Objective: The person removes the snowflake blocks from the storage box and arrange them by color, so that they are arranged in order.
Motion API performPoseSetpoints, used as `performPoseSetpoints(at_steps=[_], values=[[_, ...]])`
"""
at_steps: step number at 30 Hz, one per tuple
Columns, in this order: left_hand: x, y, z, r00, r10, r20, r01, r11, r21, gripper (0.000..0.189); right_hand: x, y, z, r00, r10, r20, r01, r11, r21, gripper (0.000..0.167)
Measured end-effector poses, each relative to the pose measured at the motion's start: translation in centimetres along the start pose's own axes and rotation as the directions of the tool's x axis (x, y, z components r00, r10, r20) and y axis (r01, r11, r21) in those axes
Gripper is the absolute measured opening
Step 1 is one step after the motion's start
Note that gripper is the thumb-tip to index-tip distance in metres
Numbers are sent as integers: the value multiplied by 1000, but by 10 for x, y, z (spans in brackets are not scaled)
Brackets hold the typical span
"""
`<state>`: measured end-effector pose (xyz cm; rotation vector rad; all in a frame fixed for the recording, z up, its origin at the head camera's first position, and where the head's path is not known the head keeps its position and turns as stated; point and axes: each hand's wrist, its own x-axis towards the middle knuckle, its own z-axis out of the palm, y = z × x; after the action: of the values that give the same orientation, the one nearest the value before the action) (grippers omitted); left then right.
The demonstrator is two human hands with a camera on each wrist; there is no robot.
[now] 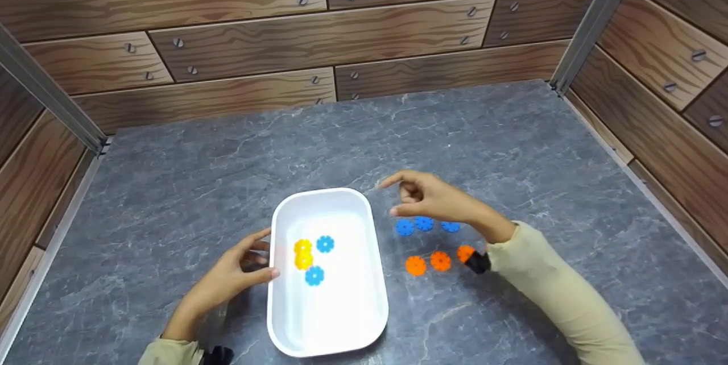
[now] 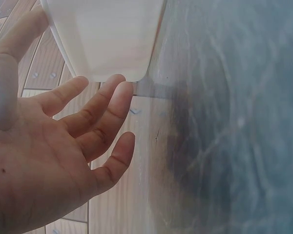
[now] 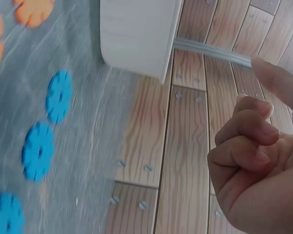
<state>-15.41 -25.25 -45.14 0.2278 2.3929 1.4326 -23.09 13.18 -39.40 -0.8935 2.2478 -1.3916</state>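
A white tray [image 1: 335, 325] lies lengthwise on the table. In it are two overlapping yellow notched discs [image 1: 303, 261] and two blue notched discs [image 1: 314, 276]. My left hand [image 1: 233, 268] is at the tray's left side, thumb at the rim; in the left wrist view its loosely spread fingers [image 2: 119, 105] come up to the tray's wall. Beyond the tray's right rim hovers my right hand [image 1: 426, 197], index finger and thumb apart, the other fingers folded, nothing between them. Under and beside it is a row of blue discs [image 1: 424, 223].
A row of orange discs [image 1: 440, 261] lies right of the tray, nearer me than the blue row; the right wrist strap partly covers one. Wood-patterned walls [image 1: 256, 58] enclose the grey marbled tabletop [image 1: 227, 154] at the back and both sides.
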Motion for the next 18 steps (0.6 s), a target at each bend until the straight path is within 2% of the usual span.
performPoseSetpoints(at_steps=[4, 13, 18], values=[[0, -1, -1, 1000, 23, 9, -23, 1000, 2, 81, 9, -4, 10, 999, 0, 40, 0, 1000, 14, 46], [0, 1, 0, 1000, 10, 0, -10, 1000, 12, 81, 27, -10, 33, 996, -14, 94, 13, 1000, 16, 44], [-1, 0, 0, 1000, 8, -2, -8, 1000, 9, 81, 37, -11, 49, 991, -36, 128, 42, 998, -45, 42]])
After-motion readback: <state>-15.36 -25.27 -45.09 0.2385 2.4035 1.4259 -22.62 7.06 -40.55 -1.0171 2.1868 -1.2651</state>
